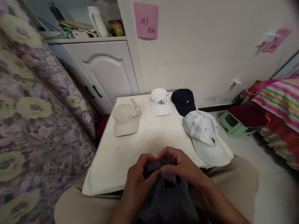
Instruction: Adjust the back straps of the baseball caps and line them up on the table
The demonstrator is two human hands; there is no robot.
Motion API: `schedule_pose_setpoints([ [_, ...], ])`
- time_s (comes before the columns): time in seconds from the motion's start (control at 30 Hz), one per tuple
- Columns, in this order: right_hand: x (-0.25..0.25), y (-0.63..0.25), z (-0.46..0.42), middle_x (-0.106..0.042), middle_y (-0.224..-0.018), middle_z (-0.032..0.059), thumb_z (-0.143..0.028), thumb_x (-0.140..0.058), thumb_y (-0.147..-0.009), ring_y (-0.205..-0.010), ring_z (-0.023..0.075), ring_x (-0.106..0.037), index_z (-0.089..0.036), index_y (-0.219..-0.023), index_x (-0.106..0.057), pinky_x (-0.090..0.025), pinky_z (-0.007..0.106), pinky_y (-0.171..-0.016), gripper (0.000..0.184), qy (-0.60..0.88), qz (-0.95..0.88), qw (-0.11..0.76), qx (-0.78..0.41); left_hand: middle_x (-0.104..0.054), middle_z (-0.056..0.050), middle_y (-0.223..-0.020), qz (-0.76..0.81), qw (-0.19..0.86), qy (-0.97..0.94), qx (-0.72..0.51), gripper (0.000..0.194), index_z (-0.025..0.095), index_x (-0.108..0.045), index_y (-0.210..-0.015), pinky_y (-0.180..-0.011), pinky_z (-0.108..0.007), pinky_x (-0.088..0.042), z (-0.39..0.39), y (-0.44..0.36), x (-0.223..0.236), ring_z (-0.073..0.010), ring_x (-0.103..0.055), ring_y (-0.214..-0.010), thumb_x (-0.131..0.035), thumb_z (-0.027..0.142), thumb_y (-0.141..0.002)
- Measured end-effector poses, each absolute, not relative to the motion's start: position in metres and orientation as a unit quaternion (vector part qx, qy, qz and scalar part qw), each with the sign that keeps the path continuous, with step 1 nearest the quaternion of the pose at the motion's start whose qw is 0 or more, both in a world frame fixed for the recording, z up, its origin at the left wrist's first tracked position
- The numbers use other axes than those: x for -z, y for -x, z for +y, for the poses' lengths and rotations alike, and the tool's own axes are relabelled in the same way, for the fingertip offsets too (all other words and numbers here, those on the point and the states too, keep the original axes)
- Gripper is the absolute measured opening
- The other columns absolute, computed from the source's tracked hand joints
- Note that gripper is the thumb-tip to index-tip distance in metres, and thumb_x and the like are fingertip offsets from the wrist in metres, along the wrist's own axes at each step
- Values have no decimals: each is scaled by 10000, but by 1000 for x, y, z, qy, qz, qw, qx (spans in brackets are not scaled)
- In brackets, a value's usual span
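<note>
A dark grey cap (167,199) lies at my lap near the table's front edge, its back opening facing up. My left hand (142,172) pinches the dark strap (153,166) of this cap from the left. From the other side, my right hand (177,163) closes its fingers on the same strap area, the thumb close to the left thumb. Beyond the hands on the table are a beige cap (126,119), a white cap (160,102) with black letters, a navy cap (183,101) and a pale denim cap (204,133) at the right.
The caps rest on a cream-covered table (107,168). A floral curtain (46,124) hangs at the left, beside a white cabinet (102,65). To the right stand a green stool (230,127) with a dark red top and a bed with a striped cover (280,99).
</note>
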State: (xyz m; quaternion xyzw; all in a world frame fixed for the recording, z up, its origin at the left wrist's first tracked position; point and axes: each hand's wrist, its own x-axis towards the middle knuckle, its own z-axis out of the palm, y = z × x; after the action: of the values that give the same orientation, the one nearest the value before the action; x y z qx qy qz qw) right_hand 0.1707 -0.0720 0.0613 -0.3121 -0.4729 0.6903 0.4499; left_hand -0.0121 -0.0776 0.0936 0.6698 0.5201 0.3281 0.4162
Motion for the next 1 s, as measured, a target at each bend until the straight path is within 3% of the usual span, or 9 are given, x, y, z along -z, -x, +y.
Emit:
schedule_pose_setpoints([
  [0.17, -61, -170, -73, -690, -925, 9, -206, -788, -748, -824, 143, -625, -198, -1038, -664, -462, 266, -748, 315, 329, -510, 444, -659, -617, 43, -729, 527, 410, -676, -312, 161, 228, -551, -897, -600, -248, -416, -76, 13, -92, -159, -574, -642, -661, 216, -781],
  [0.53, -71, -178, -73, -702, -872, -13, -223, -723, -820, -793, 150, -622, -211, -1002, -684, -447, 256, -698, 186, 408, -671, 401, -471, -547, 18, -837, 452, 540, -654, -276, 165, 227, -502, -985, -644, -248, -405, -77, 22, -91, -163, -503, -747, -591, 309, -874],
  [0.67, -71, -178, -73, -703, -944, 0, -222, -699, -842, -837, 158, -631, -226, -1052, -668, -455, 270, -736, 212, 401, -720, 381, -419, -507, 22, -787, 439, 560, -643, -282, 208, 213, -531, -912, -628, -242, -374, -77, 24, -89, -154, -459, -724, -560, 419, -910],
  [1.0, -63, -180, -73, -683, -927, 10, -314, -689, -868, -778, 151, -612, -231, -1093, -626, -434, 272, -687, 247, 394, -770, 349, -359, -491, 30, -734, 439, 654, -542, -293, 285, 195, -483, -769, -574, -224, -325, -76, 20, -92, -127, -410, -663, -598, 423, -895],
])
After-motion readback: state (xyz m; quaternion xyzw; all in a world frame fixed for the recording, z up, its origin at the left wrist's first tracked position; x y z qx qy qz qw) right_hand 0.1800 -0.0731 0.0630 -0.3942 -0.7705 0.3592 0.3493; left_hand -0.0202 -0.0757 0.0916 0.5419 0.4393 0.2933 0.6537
